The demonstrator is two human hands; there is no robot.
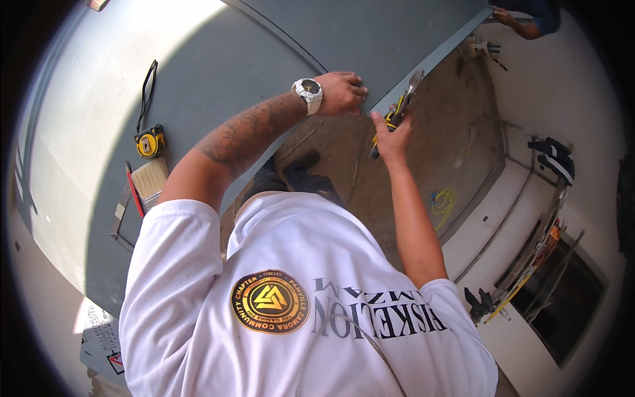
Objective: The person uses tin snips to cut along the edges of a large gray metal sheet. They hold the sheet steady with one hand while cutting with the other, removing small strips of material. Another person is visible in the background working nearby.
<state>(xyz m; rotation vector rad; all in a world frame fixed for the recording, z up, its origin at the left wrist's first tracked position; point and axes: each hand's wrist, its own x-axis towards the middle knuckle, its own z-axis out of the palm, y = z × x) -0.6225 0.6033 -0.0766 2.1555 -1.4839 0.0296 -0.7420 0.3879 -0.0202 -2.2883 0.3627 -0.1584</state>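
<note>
My left hand (340, 92), below a white wristwatch (307, 94), rests with slightly bent fingers on a large dark grey sheet (245, 59), close to its lighter folded edge strip (456, 41). Just right of it, my right hand (393, 139) grips yellow-and-black snips (397, 111), their metal jaws pointing up along that edge. On the sheet's left part lie a yellow tape measure (149, 140) with a black strap, a wide paintbrush (149, 178), a red pencil (132, 185) and part of a metal square (119, 225).
A co-worker's hand (504, 16) touches the strip's far end. Below the sheet are a dirt-stained floor (344, 159) and a coiled yellow-green cord (442, 208). Dark shoes (554, 162) and assorted tools (549, 245) line a ledge at right. A printed panel (99, 337) lies at lower left.
</note>
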